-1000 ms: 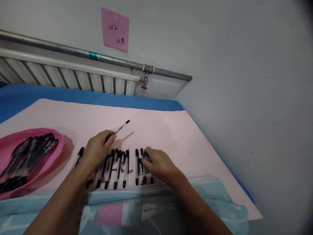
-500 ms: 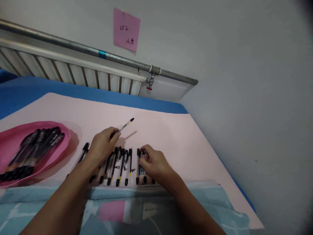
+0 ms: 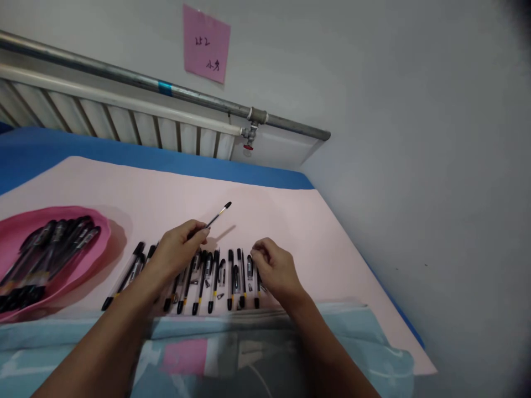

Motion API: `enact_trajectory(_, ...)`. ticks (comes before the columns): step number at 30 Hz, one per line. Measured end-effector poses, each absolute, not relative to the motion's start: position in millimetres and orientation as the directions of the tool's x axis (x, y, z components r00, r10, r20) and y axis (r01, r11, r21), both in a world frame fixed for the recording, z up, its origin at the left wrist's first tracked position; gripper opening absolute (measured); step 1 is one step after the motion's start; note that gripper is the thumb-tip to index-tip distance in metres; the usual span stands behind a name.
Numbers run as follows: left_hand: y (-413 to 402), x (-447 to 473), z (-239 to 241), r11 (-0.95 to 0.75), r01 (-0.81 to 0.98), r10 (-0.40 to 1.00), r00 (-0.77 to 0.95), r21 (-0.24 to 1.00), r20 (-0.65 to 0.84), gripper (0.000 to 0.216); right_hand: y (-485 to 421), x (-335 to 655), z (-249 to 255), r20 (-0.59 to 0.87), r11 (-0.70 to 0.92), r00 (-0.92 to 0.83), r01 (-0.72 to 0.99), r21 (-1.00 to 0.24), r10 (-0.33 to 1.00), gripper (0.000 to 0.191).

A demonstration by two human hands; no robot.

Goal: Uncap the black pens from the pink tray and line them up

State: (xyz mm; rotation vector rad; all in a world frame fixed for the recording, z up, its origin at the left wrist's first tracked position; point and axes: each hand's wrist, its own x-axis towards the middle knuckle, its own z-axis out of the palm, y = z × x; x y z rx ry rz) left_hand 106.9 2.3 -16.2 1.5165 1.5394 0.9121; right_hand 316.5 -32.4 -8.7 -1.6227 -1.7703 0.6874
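My left hand (image 3: 176, 251) is closed on a thin pen refill (image 3: 219, 213) whose black tip points up and to the right, away from me. My right hand (image 3: 274, 270) is curled in a pinch at the right end of a row of black pens (image 3: 215, 276) lying side by side on the pink sheet (image 3: 166, 193); what its fingertips hold is too small to name. Small dark pen parts (image 3: 219, 296) lie among the pens.
A pink tray (image 3: 16, 221) at the left holds several black pens (image 3: 50, 249). A light blue cloth (image 3: 373, 342) covers the near edge. Behind the blue table (image 3: 124, 157) are a radiator (image 3: 103, 121), a metal pipe (image 3: 207, 102) and a pink note (image 3: 206, 44) on the wall.
My right hand has shifted right along the row of pens and closed into a pinch. My left hand keeps holding the refill, barely moved.
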Motion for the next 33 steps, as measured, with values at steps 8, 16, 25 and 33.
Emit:
enact_trajectory(8,-3.9,118.4,-13.2,0.182,-0.003,0.979,0.088,0.983,-0.181,0.024,-29.6,334.3,-12.8,0.205,0.092,0.094,0.666,-0.741,0.974,0.013)
enact_trajectory(16,-7.2,125.4,-9.9,0.255,-0.136,0.963,0.129,0.957,-0.238,0.025,-22.4,349.6,-30.2,0.146,0.116,-0.045,0.843,-0.525,0.988,0.021)
enact_trajectory(25,-7.4,124.5,-10.0,0.287,-0.144,0.956,0.106,0.947,-0.273,0.024,-27.3,339.7,-36.0,0.101,0.201,-0.174,0.86,-0.47,0.98,0.031)
enact_trajectory(33,-11.1,128.5,-13.1,0.324,-0.081,0.912,0.293,0.943,-0.288,0.023,-31.9,334.8,-18.9,0.416,0.296,-0.035,0.758,-0.581,0.909,0.022)
